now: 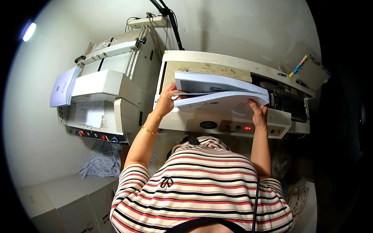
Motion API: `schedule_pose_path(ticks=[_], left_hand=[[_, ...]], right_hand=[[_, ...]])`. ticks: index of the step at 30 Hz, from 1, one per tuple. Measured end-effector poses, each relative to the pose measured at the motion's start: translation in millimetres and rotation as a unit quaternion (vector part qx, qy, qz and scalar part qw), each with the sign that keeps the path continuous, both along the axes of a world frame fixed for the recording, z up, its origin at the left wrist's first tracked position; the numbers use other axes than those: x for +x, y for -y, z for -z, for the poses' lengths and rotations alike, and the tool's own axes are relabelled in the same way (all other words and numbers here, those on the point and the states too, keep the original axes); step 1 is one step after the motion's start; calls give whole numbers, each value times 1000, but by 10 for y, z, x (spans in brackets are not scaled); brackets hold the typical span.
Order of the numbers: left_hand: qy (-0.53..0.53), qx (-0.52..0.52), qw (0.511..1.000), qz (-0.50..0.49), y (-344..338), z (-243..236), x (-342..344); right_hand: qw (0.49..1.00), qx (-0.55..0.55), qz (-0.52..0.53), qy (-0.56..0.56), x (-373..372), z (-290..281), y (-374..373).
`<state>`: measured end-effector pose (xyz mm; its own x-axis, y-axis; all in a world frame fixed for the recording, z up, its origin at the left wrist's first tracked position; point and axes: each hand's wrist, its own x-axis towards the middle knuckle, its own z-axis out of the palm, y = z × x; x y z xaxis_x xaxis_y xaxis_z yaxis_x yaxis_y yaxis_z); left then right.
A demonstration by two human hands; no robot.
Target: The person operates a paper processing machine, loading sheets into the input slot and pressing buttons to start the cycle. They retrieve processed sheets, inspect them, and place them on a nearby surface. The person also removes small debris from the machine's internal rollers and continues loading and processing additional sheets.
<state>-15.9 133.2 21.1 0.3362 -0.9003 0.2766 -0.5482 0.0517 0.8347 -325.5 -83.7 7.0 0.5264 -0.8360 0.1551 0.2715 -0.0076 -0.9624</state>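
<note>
A thick white paperback book or printed paper block (229, 101) is held over the binding machine (186, 120), parted lengthwise into two halves. Whether it is one block or two separate ones, I cannot tell. My left hand (168, 100) is closed on its left end, with fingers reaching into the gap beside a thin sheet. At the other end my right hand (258, 113) grips the near half, thumb on the white printed cover and fingers hidden behind it.
To the left stands a paper cutter (99, 87) with coloured knobs, and another thick booklet (64, 87) rests at its left edge. Shredded paper strips (101, 160) lie below it. A black stand (173, 25) rises behind the machines. White cabinets (70, 206) are at lower left.
</note>
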Motion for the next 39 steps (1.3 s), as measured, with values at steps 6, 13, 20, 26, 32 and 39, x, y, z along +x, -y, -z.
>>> schedule_pose_path(ticks=[6,13,20,26,32,39], left_hand=[[7,-58,998,-10,30,50,31],[-119,-104,986,43,-127,123,-128],[-94,-69,993,-2,-144,169,-369],[-143,-46,988,27,-256,21,-446],[-41,-107,991,-65,-131,28,-489],[-142,-166,968,-128,72,74,-621]], right_hand=[[999,-29,8,-12,15,-57,-22],[997,-2,42,-67,53,-95,-23],[996,-11,66,-58,99,-313,-66],[996,-12,80,-48,188,-496,-107],[993,-10,95,-73,190,-440,-98],[995,-27,92,31,79,-502,-104]])
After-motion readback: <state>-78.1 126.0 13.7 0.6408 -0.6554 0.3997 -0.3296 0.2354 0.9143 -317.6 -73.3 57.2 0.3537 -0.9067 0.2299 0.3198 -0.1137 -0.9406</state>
